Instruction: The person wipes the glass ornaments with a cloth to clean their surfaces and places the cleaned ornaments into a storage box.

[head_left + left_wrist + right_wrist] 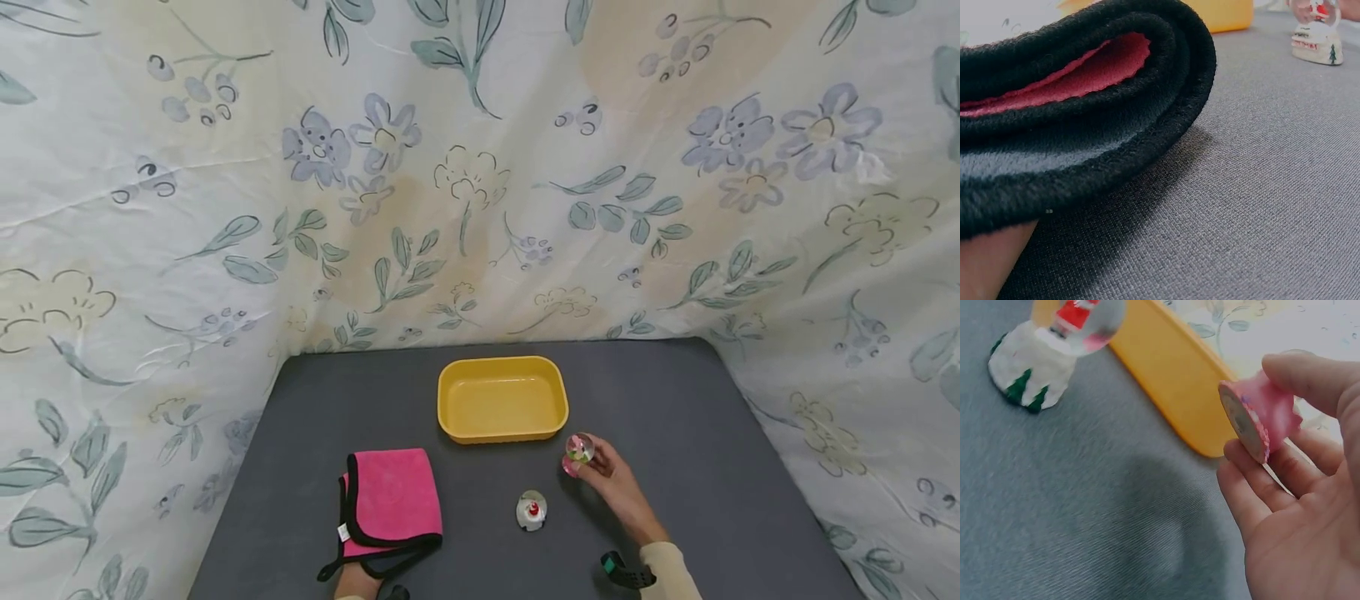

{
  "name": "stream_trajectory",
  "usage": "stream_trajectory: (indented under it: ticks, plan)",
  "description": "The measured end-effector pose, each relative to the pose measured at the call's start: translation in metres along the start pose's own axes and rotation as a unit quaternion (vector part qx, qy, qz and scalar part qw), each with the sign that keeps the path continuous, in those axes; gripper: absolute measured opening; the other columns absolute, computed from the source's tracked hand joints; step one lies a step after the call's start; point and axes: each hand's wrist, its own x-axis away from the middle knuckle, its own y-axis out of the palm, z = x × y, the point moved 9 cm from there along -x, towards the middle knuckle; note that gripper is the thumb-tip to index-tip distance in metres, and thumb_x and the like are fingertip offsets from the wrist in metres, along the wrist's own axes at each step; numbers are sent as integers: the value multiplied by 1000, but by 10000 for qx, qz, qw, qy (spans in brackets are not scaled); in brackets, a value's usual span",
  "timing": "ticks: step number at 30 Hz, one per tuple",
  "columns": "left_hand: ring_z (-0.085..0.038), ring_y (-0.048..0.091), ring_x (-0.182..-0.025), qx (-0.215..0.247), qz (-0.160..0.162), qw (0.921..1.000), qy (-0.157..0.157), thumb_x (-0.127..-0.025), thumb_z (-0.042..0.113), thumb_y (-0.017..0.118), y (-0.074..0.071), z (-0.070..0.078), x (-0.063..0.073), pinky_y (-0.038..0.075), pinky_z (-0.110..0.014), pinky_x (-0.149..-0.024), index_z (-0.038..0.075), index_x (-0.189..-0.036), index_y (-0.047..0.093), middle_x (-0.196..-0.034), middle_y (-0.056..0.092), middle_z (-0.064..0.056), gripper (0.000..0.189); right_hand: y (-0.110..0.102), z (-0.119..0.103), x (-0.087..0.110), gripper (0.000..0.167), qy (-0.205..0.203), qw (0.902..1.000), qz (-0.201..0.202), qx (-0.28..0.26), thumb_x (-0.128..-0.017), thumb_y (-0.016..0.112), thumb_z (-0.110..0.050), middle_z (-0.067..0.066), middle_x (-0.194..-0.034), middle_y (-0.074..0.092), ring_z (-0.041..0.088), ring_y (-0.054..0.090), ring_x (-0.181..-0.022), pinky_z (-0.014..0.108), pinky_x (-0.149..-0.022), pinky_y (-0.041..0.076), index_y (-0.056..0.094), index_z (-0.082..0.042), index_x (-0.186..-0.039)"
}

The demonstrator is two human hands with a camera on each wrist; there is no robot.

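My right hand (617,485) holds a small pink-based snow globe (579,450) between thumb and fingers, just off the yellow tray's near right corner. In the right wrist view its pink base (1260,419) is tipped sideways, with the flat underside showing. A second snow globe (532,510), with a white base, green trees and a red figure inside, stands upright on the table to the left of that hand. At the near left, a folded pink cloth (397,496) with black edging covers my left hand (358,582). Its fingers are hidden, so I cannot tell how they lie.
A yellow rectangular tray (502,437) sits toward the back of the grey table (360,400). Floral fabric (465,208) hangs behind the table and along both sides. A dark band with a green face (626,572) is by the right sleeve.
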Motion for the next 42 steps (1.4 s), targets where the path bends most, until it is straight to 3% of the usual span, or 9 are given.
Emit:
stream_trajectory:
  ticks: [5, 10, 12, 16, 20, 33, 39, 40, 42]
  plan:
    - [-18, 53, -134, 174, 41, 9998, 52, -107, -2, 20, -2, -1, -2, 38, -30, -116, 2, -138, 56, -142, 59, -9, 49, -3, -8, 3, 60, -76, 9994, 141, -318, -92, 76, -27, 14, -146, 56, 2, 60, -114, 19, -91, 50, 39, -12, -138]
    - [-18, 53, -134, 93, 56, 9999, 30, -107, -3, 18, -1, 0, -3, 39, -30, -116, 3, -139, 56, -142, 59, -8, 50, 2, -12, 6, 53, -239, 9930, -141, -1146, -97, 68, -19, 4, -136, 58, 3, 64, -110, 21, -92, 53, 39, -10, -141]
    - [-17, 53, -134, 164, 53, 9998, 19, -107, -2, 18, 0, 0, -3, 38, -30, -116, 3, -139, 56, -142, 59, -8, 50, 7, -14, 7, 49, -391, 9813, -467, -1823, -100, 63, -12, 1, -130, 59, 9, 66, -111, 25, -96, 54, 40, -9, -143]
    - [-18, 53, -134, 287, 71, 9995, 52, -107, -1, 21, 0, -1, -2, 38, -30, -116, 3, -138, 57, -142, 60, -9, 48, 17, -20, 11, 34, -635, 9395, -1221, -3138, -107, 47, -9, -3, -125, 62, 14, 67, -112, 32, -102, 53, 46, -15, -141]
    - [-18, 53, -134, 234, 45, 9997, 49, -107, -1, 21, -2, -2, -1, 38, -30, -116, 3, -138, 56, -142, 59, -9, 48, 20, -24, 14, 29, -653, 9093, -1533, -3813, -111, 38, -16, -4, -121, 63, 12, 66, -107, 31, -97, 55, 52, -25, -134]
    - [-17, 54, -133, -224, 234, 9994, -84, -106, -5, 15, 1, 0, 1, 39, -29, -115, 2, -139, 56, -142, 60, -8, 53, 19, -31, 10, 23, -500, 8988, -1288, -4161, -110, 41, -16, -7, -103, 63, 5, 62, -84, 18, -63, 50, 51, -28, -128]
    - [-18, 52, -135, -186, 37, 9998, 55, -107, -2, 17, 31, 5, -18, 38, -31, -117, 1, -142, 53, -144, 58, -9, 51, 23, -30, 9, 33, -349, 8875, -1283, -4411, -108, 40, -5, -3, -107, 59, 9, 61, -88, 23, -75, 58, 46, -25, -134]
    - [-18, 53, -133, -302, 231, 9992, 142, -106, -3, 16, 41, 6, -23, 39, -31, -115, 2, -141, 54, -142, 59, -8, 51, 23, -31, 9, 33, -359, 8859, -1284, -4444, -108, 39, -5, -2, -107, 58, 10, 61, -89, 24, -78, 58, 45, -25, -135]
    - [-18, 51, -135, -368, 205, 9990, 179, -106, -4, 12, 54, 8, -29, 37, -31, -117, 1, -143, 51, -144, 57, -8, 54, 25, -32, 10, 33, -390, 8837, -1309, -4478, -109, 39, -8, -2, -108, 58, 10, 62, -90, 26, -80, 59, 45, -25, -136]
